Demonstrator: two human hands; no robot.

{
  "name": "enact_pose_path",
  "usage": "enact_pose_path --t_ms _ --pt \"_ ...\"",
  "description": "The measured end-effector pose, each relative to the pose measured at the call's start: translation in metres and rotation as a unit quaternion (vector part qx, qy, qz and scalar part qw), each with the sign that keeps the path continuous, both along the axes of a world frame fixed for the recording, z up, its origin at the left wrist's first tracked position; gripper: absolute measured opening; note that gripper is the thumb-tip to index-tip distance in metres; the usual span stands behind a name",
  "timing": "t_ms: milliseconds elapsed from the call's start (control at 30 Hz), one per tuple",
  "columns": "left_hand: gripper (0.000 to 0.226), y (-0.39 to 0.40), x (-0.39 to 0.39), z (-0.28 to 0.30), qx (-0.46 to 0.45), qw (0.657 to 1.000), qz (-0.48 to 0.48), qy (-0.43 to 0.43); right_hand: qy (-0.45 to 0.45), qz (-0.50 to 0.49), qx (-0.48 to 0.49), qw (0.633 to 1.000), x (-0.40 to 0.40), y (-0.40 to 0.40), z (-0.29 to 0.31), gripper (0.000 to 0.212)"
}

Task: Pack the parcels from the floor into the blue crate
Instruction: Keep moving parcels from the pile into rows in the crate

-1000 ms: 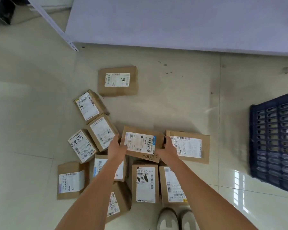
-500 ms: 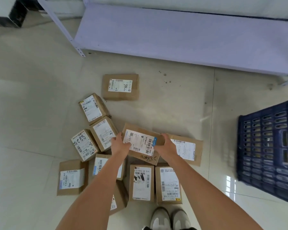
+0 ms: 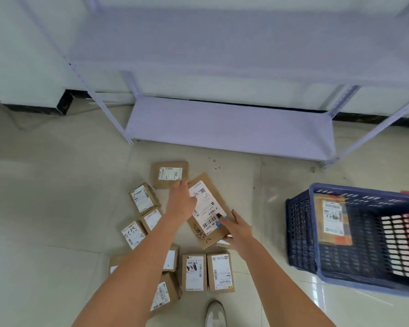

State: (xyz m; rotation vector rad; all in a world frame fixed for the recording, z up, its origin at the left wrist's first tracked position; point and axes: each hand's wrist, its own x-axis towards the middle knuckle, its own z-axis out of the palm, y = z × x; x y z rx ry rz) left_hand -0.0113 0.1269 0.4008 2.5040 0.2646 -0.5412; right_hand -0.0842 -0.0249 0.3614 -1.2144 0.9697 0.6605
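Both hands hold one labelled cardboard parcel (image 3: 208, 210) up over the floor (image 3: 45, 185), the left hand (image 3: 181, 202) at its far end, the right hand (image 3: 237, 228) at its near corner. More parcels (image 3: 194, 272) lie scattered below. To the right stands the blue crate (image 3: 300, 232), with one parcel (image 3: 333, 220) already leaning inside. A pale metal shelf rack (image 3: 229, 126) stands behind.

Lighting: bright, even, diffuse. Glare: pale reflections on glossy floor tiles (image 3: 321, 293). Shadows: faint, soft. Blur: motion smear on blue crate (image 3: 300, 234) and shelving (image 3: 222, 128). Distortion: wide-angle bending toward edges.
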Motion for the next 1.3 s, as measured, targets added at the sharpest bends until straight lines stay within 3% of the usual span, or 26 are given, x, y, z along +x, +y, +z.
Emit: enact_pose_path --t_ms 167,500,633,900,967,1133,1300 --pt "0.052 -0.054 0.018 0.054 0.033 0.997 -0.059 -0.021 -0.024 -0.021 -0.021 0.999 0.001 -0.046 0.050 0.065" --pt "0.061 -0.248 -0.005 0.071 -0.095 0.991 -0.082 0.057 -0.069 -0.010 -0.158 0.985 -0.039 -0.214 0.060 0.064" --pt "0.066 -0.338 -0.034 0.068 -0.124 0.989 -0.049 0.063 -0.108 0.042 -0.201 0.973 -0.064 -0.297 0.068 0.072" --pt "0.093 -0.498 -0.084 0.068 -0.273 0.957 0.080 0.057 -0.089 0.151 -0.263 0.949 -0.096 -0.462 0.086 0.083" --pt "0.089 -0.526 -0.094 0.065 -0.286 0.948 0.112 0.083 -0.098 0.151 -0.264 0.948 -0.106 -0.492 0.083 0.079" --pt "0.052 -0.565 -0.114 0.050 -0.220 0.965 0.104 0.102 -0.128 0.124 -0.232 0.956 -0.122 -0.538 0.072 0.066" --pt "0.049 -0.580 -0.132 0.024 -0.250 0.957 0.096 0.110 -0.132 0.097 -0.230 0.959 -0.125 -0.560 0.056 0.066"
